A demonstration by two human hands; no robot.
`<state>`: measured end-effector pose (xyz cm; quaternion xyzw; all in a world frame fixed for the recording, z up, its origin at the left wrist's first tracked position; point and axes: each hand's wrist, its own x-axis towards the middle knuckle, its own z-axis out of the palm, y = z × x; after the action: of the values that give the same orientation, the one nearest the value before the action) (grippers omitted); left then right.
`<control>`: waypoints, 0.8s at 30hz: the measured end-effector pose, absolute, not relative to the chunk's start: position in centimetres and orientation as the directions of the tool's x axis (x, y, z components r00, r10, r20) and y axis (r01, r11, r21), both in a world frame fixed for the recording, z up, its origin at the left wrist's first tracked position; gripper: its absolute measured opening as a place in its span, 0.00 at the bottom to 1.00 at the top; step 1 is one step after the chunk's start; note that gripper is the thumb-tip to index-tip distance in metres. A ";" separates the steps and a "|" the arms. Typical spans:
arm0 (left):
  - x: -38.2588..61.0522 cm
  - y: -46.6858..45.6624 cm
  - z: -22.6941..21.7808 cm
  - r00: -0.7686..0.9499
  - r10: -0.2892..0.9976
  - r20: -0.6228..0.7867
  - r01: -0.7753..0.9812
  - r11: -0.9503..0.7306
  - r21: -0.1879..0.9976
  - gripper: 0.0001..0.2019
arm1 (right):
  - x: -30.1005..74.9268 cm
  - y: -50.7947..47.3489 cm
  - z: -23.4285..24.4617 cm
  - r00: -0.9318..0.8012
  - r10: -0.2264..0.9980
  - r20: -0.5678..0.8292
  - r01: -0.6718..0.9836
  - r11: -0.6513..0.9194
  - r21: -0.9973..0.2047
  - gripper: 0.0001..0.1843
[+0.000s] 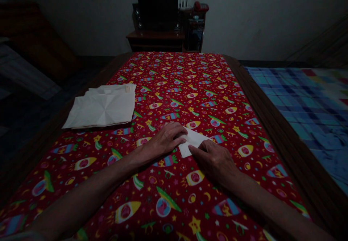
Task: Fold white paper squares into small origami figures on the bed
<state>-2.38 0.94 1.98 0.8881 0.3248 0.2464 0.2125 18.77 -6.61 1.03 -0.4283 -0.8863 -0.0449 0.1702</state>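
Observation:
A small folded piece of white paper [193, 138] lies on the red patterned cloth [179, 106] between my two hands. My left hand [172, 135] is at its left end, fingers curled together with the fingertips and thumb on the paper. My right hand [217, 158] grips it from the lower right, its thumb side on the near part and the other fingers bent at the far edge. Both hands partly cover the sheet, so its full outline is hidden. Farther left, a stack of creased white paper sheets [104, 106] rests on the cloth.
The cloth covers a long surface with dark brown edges. Beyond it stand a monitor [157, 7] and a red telephone [200, 7] on a wooden desk [156, 36]. On the right lies blue checked fabric [296, 103]; dark wooden furniture [35, 34] stands at the left.

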 end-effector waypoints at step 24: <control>-1.9 0.5 1.3 0.658 0.682 0.319 0.489 -0.709 0.509 0.07 | 18.9 -6.6 0.7 -0.577 0.736 0.355 0.764 0.640 -0.084 0.13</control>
<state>-1.92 0.50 1.33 0.8897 0.3292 0.2506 0.1930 18.91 -6.56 0.68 -0.4226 -0.8871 -0.0390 0.1814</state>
